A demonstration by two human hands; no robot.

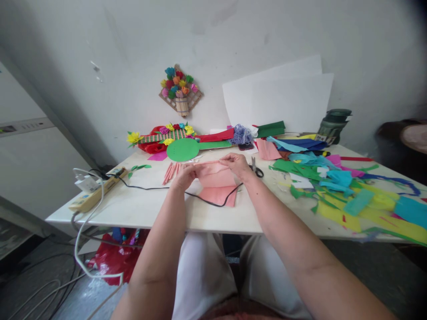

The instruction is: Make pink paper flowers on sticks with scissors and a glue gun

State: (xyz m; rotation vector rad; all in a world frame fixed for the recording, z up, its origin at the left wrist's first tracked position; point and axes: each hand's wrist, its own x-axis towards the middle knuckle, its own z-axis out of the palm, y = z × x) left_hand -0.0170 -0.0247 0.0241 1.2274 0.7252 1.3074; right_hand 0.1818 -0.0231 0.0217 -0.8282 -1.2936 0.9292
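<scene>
A sheet of pink crepe paper (216, 178) is held by its far edge between my two hands, above the white table. My left hand (186, 174) pinches the left end of that edge, and my right hand (237, 165) pinches the right end. The edge looks folded or rolled into a narrow strip. Under the sheet lies another pink piece (220, 195), with a black cord (213, 204) looping across it. Several thin pink paper rolls (171, 172) lie beside my left hand. Scissors (256, 169) with dark handles lie just right of my right hand.
Paper scraps (340, 191) in many colours cover the table's right side. A green paper disc (183, 150) and a flower-decorated piece (163, 137) lie at the back. A power strip (96, 193) with cables sits at the left edge. A dark bottle (334, 124) stands back right.
</scene>
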